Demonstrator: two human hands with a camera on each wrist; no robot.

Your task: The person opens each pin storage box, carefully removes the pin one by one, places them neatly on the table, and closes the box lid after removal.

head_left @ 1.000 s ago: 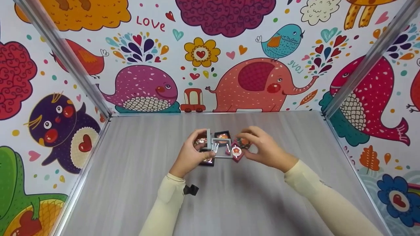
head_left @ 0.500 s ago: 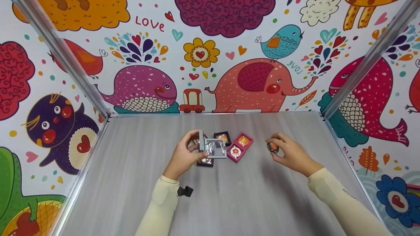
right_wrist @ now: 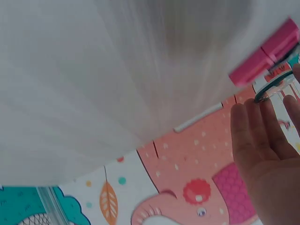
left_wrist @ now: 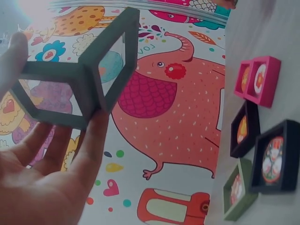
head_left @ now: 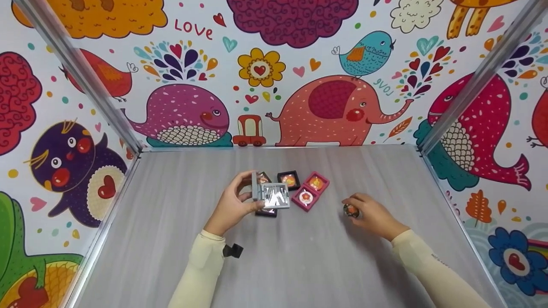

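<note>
My left hand (head_left: 229,209) grips a grey hinged display frame (head_left: 255,188) with clear windows, its two halves spread apart at an angle. In the left wrist view this frame (left_wrist: 89,89) is held above the table, and nothing shows inside its windows. Off to the right, my right hand (head_left: 374,216) pinches a small round disc (head_left: 351,210) with a dark and orange pattern. The right wrist view catches that disc (right_wrist: 272,86) edge-on at the fingertips, partly cut off by the image border.
An opened pink frame (head_left: 305,204) holding two round discs lies between the hands. Black frames (head_left: 295,185) and an olive-green frame (left_wrist: 240,187), each with a disc, lie near the left hand. Patterned walls (head_left: 205,115) enclose the grey table (head_left: 308,265).
My right hand has carried the disc away from the pink frame to the right, then slightly lower. My left hand has shifted left with the grey frame.
</note>
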